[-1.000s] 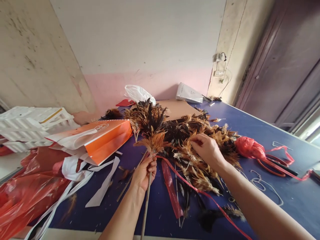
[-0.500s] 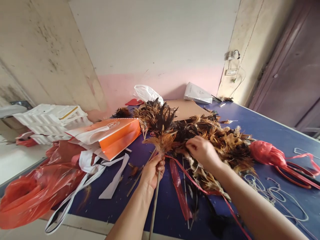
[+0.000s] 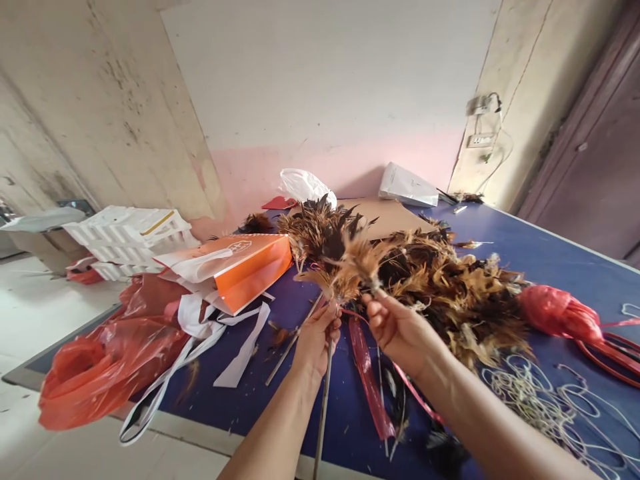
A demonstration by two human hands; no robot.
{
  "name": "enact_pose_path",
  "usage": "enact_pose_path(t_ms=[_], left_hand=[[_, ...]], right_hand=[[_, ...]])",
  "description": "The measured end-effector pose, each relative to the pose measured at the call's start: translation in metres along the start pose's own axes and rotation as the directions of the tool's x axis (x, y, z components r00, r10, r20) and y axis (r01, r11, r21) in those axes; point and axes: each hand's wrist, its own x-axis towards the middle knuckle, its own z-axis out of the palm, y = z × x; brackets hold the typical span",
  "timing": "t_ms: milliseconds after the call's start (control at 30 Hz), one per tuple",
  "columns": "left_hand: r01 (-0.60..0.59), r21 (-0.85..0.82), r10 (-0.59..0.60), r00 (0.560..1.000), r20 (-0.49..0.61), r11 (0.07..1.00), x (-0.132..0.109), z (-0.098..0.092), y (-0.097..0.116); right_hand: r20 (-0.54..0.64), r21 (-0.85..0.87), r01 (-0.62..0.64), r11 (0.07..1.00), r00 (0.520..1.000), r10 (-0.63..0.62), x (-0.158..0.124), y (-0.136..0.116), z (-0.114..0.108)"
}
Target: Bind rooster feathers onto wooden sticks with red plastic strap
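Observation:
My left hand [image 3: 316, 337] is closed round a thin stick [image 3: 324, 407], with brown feathers [image 3: 337, 283] fanning out above the fingers. A pink plastic ribbon [image 3: 353, 313] runs from near that grip to the right and passes behind my other hand. My right hand [image 3: 400, 327] pinches a small bunch of brown feathers [image 3: 367, 260], slightly blurred, held just right of the feathered stick. Behind and beside the right hand spreads a large pile of brown and black feathers [image 3: 450, 287]. A feather duster head [image 3: 320, 230] lies beyond my left hand.
An orange paper bag [image 3: 255, 270] and a red plastic bag [image 3: 115, 353] lie at the left. A red ball of plastic ribbon [image 3: 557, 312], scissors [image 3: 610, 357] and tangled string [image 3: 545, 400] sit on the right of the blue table [image 3: 555, 243]. Cardboard [image 3: 390, 217] lies at the back.
My right hand has moved left from the feather pile to beside the stick, and a bunch of feathers now shows in its fingers. The left hand keeps its grip; the view has shifted slightly left.

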Motion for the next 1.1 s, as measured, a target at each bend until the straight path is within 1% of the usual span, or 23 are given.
enact_pose_path(t_ms=[67,167,267,367,433,533,567,600,633,667,733,800,867,967,1100], left_hand=[[-0.039,0.040,0.039,0.999,-0.010,0.998,-0.002,0.001,0.000],[-0.082,0.071,0.081,0.997,0.013,0.994,-0.005,0.003,-0.001],[-0.114,0.079,0.112,0.993,0.036,0.990,-0.008,0.006,-0.001],[-0.134,0.101,0.130,0.991,0.044,0.986,-0.010,0.008,-0.002],[-0.147,0.112,0.144,0.989,0.036,0.983,-0.011,0.008,-0.002],[-0.164,0.109,0.165,0.986,-0.001,0.980,-0.010,0.008,-0.002],[-0.163,0.108,0.165,0.986,-0.011,0.981,-0.010,0.008,-0.002],[-0.158,0.109,0.161,0.987,-0.017,0.981,-0.010,0.008,-0.002],[-0.150,0.113,0.153,0.988,-0.019,0.982,-0.010,0.008,-0.002],[-0.144,0.119,0.146,0.989,-0.015,0.982,-0.010,0.008,-0.002],[-0.147,0.135,0.148,0.989,0.002,0.980,-0.011,0.009,-0.003],[-0.154,0.146,0.153,0.988,0.023,0.977,-0.012,0.010,-0.003],[-0.164,0.146,0.161,0.986,0.033,0.976,-0.014,0.011,-0.004],[-0.173,0.162,0.167,0.985,0.048,0.972,-0.015,0.011,-0.004],[-0.173,0.259,0.157,0.984,0.080,0.950,-0.014,0.009,-0.007]], right_hand=[[0.019,0.004,-0.038,0.999,0.999,0.038,0.001,0.021,0.008],[-0.016,0.004,-0.021,1.000,1.000,0.021,0.008,0.043,0.012],[-0.017,-0.065,0.019,0.998,1.000,-0.020,0.015,0.054,0.009],[0.037,-0.203,0.110,0.973,0.994,-0.104,0.020,0.059,0.002],[0.096,-0.357,0.188,0.915,0.982,-0.164,0.023,0.060,-0.003],[0.188,-0.584,0.275,0.764,0.961,-0.203,0.026,0.057,-0.009],[0.206,-0.627,0.297,0.720,0.955,-0.215,0.027,0.054,-0.010],[0.214,-0.646,0.310,0.698,0.951,-0.225,0.027,0.052,-0.010],[0.212,-0.636,0.312,0.706,0.950,-0.228,0.027,0.050,-0.010],[0.203,-0.601,0.291,0.744,0.956,-0.210,0.027,0.049,-0.010],[0.165,-0.469,0.176,0.865,0.980,-0.111,0.025,0.047,-0.008],[0.135,-0.328,0.045,0.944,0.991,0.000,0.023,0.049,-0.007],[0.099,-0.266,-0.012,0.964,0.994,0.040,0.022,0.052,-0.007],[0.053,-0.259,0.004,0.966,0.999,0.010,0.022,0.057,-0.007],[0.016,-0.304,0.039,0.952,0.999,-0.035,0.023,0.063,-0.008]])
